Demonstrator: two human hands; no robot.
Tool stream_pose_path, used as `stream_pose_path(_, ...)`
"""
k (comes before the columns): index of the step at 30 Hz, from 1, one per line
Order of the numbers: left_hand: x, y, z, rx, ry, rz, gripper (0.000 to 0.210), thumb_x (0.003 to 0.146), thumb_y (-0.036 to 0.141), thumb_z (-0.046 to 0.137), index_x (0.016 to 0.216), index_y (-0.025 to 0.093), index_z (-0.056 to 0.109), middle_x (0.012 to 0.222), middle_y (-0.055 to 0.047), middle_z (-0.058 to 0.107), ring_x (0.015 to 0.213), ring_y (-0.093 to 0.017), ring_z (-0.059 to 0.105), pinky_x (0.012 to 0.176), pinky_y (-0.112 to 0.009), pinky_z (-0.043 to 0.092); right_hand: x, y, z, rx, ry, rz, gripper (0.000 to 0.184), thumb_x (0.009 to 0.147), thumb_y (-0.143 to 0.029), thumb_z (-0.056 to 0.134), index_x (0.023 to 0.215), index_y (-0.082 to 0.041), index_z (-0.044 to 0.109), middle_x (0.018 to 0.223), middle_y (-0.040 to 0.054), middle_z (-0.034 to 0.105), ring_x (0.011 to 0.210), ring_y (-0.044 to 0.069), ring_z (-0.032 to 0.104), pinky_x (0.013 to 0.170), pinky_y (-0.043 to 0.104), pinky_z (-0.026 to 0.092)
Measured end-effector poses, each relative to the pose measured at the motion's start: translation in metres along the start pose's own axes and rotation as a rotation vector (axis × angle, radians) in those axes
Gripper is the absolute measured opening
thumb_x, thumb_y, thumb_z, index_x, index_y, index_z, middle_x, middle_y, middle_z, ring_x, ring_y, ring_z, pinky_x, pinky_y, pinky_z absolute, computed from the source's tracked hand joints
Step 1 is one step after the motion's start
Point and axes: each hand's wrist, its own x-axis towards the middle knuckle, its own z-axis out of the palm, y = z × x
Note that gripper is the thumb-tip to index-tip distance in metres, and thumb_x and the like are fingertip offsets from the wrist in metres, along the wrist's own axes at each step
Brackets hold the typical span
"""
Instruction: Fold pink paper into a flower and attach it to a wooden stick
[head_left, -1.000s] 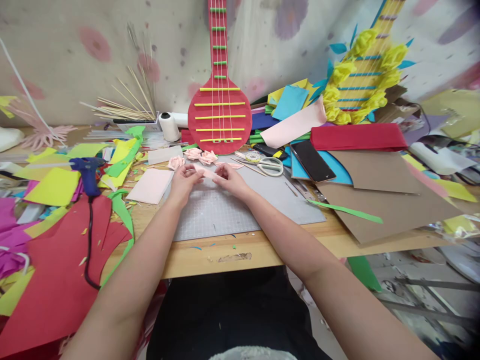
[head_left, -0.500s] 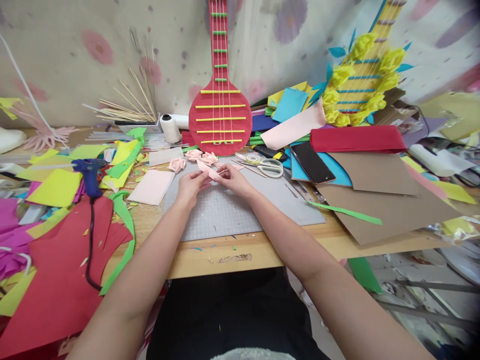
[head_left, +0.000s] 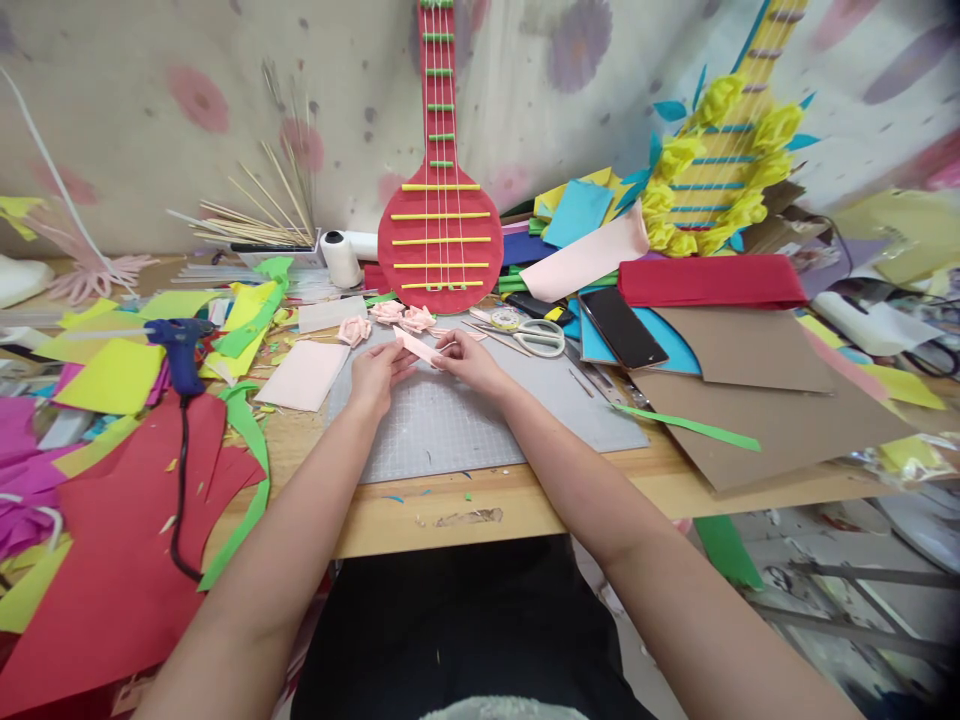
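Note:
A pale pink paper strip (head_left: 417, 346) is stretched between my two hands above the grey cutting mat (head_left: 480, 430). My left hand (head_left: 377, 374) pinches its left end, and my right hand (head_left: 466, 358) grips the right end with bent fingers. Just beyond my hands lie several pink paper roses (head_left: 415, 319), with another rose (head_left: 355, 331) to the left. A pale pink paper sheet (head_left: 303, 375) rests by the mat's left edge. Scissors (head_left: 541, 338) with light handles lie to the right of my right hand.
A red paper lute (head_left: 441, 235) leans at the back, a yellow flowered one (head_left: 712, 170) at right. A blue glue gun (head_left: 180, 350) with a cord stands left. A black phone (head_left: 624, 327) and brown cardboard (head_left: 780, 425) lie right. Coloured paper scraps surround the mat.
The pink strip stays in both hands, now stretched a little flatter between them. The hands have barely shifted; the view has moved slightly.

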Motion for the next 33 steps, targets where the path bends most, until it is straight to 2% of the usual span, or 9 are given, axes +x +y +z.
stream_pose_path(4,0.0014,-0.0005,-0.0003,-0.002,-0.029,-0.001,0.014,0.07,0.022,0.067,0.076,0.011,0.06,0.073,-0.006,0.067,0.068,-0.015,0.066,0.072,-0.032,0.055,-0.0012,-0.0005,0.0019,0.013,-0.027,0.005,0.024,0.067,-0.021,0.061,0.081,-0.021,0.042,0.059,-0.0068,0.058,0.056,0.01,0.055,0.056,0.023,0.038)
stream_pose_path(9,0.0024,-0.0007,-0.0002,-0.003,0.039,0.02,0.008,0.07,0.018,0.066,0.072,0.012,0.061,0.066,-0.004,0.066,0.064,-0.013,0.065,0.067,-0.029,0.056,-0.0012,-0.0011,0.0022,0.01,-0.046,-0.01,0.024,0.067,-0.022,0.06,0.082,-0.021,0.042,0.06,-0.0067,0.058,0.056,0.01,0.054,0.057,0.023,0.038)
stream_pose_path(17,0.0008,0.0004,-0.0008,0.01,0.03,0.018,0.006,0.07,0.015,0.065,0.071,0.011,0.062,0.069,-0.005,0.066,0.063,-0.013,0.065,0.069,-0.03,0.056,-0.0017,-0.0014,0.0005,0.014,-0.055,0.015,0.023,0.068,-0.021,0.059,0.081,-0.021,0.04,0.057,-0.0075,0.058,0.053,0.009,0.053,0.056,0.023,0.038)
stream_pose_path(24,0.0014,-0.0006,-0.0007,0.003,-0.009,0.022,0.003,0.069,0.012,0.064,0.071,0.01,0.063,0.067,-0.003,0.065,0.058,-0.01,0.062,0.063,-0.025,0.055,-0.0032,-0.0022,-0.002,0.041,-0.062,0.053,0.025,0.068,-0.02,0.06,0.082,-0.021,0.04,0.057,-0.007,0.06,0.051,0.008,0.052,0.054,0.022,0.038)
stream_pose_path(33,0.0004,-0.0022,0.0011,-0.014,0.039,0.042,0.008,0.066,0.015,0.067,0.071,0.01,0.063,0.065,-0.004,0.065,0.058,-0.011,0.062,0.064,-0.027,0.055,-0.002,-0.0022,0.0,0.032,-0.069,0.024,0.024,0.068,-0.019,0.061,0.082,-0.02,0.04,0.061,-0.0067,0.06,0.055,0.008,0.053,0.057,0.021,0.039)
